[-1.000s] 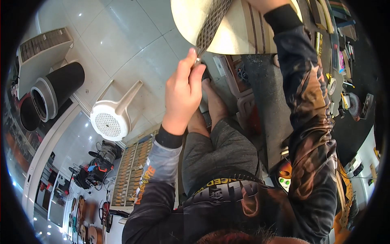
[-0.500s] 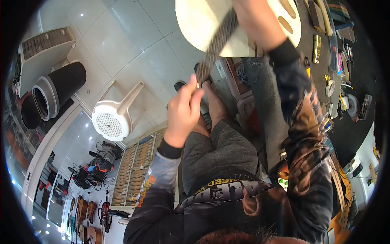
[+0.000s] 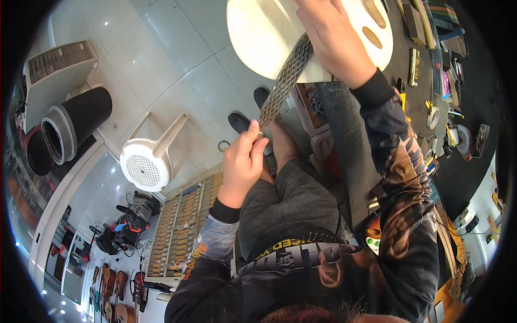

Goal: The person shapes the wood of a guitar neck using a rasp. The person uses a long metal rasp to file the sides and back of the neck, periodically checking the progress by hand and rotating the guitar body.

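Note:
A long, flat saw rasp (image 3: 285,81) with an open lattice of teeth slants across the near edge of a pale wooden board (image 3: 258,32). The board has a rounded outline and oval cut-outs on its right side, like an instrument body. My left hand (image 3: 243,168) is closed, pinching the rasp's near end between thumb and fingers. Over the far end lies my right hand (image 3: 336,40), its palm covering that part of the rasp. Its fingertips run toward the top edge, so its grip is only partly visible. The rasp's far tip is hidden beneath it.
The board lies on a dark workbench (image 3: 344,140) cluttered with hand tools on the right. A white plastic stool (image 3: 144,164) stands on the tiled floor to the left. Near my legs is a rack of wooden-handled tools (image 3: 180,226). A black cylindrical bin (image 3: 89,116) is farther left.
Both hands and the rasp have moved a little toward me along the board. The rasp, smeared by motion before, now shows sharply. The view has shifted slightly.

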`<state>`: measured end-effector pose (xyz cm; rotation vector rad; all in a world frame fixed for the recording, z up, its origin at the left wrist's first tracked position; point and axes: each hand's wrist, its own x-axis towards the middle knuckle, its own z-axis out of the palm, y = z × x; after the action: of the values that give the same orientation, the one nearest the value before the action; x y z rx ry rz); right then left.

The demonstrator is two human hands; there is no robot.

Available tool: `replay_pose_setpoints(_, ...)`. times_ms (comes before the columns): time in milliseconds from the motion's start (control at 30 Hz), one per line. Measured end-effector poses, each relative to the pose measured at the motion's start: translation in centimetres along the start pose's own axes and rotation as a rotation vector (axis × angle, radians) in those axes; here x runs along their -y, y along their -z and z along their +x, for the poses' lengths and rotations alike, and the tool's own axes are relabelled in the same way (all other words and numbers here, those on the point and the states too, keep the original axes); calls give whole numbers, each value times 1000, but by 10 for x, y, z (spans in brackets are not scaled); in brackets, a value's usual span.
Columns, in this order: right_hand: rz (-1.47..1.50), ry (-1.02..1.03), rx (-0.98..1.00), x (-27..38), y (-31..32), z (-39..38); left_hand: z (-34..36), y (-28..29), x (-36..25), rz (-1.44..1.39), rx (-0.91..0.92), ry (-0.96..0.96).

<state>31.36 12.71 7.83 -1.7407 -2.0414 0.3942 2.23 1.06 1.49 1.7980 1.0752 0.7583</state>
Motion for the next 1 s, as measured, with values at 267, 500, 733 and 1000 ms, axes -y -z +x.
replay_pose_setpoints(267, 5, 52, -136, -33, 4, 43, 49, -12, -5, -98, 1, 122)
replay_pose_setpoints(500, -21, 79, -140, -33, 15, 25, 37, -12, -14, -60, 63, 100)
replay_pose_setpoints(733, 49, 24, -83, -23, 8, 5, 9, -20, -8, -48, 2, 74)
replay_pose_setpoints(1000, -137, 48, -129, -58, 35, 42, 70, -31, -31, -95, 32, 134)
